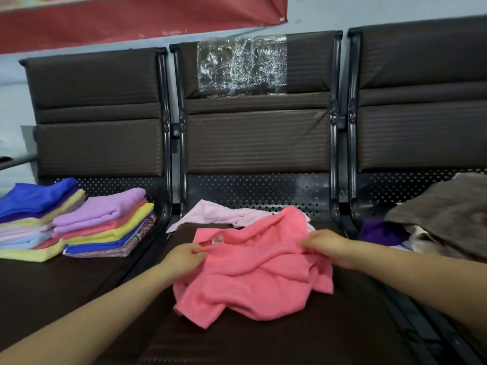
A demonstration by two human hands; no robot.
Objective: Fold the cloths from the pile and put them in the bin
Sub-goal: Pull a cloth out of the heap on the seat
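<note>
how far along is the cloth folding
Done: two folded stacks sit on the left seat. In hand: the left hand and right hand pinch a crumpled pink cloth. Left: a pale pink cloth behind it and the unfolded pile on the right. No bin shows.

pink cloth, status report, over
Left hand and right hand both pinching pink cloth, still crumpled on middle seat. Pale pink cloth behind, not blocking.

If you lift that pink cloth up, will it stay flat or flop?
Probably flop: the pink cloth lies crumpled in soft folds on the seat. It likely weighs little, since the left hand and right hand only pinch its edges. Its fuzzy surface should not slip.
</note>
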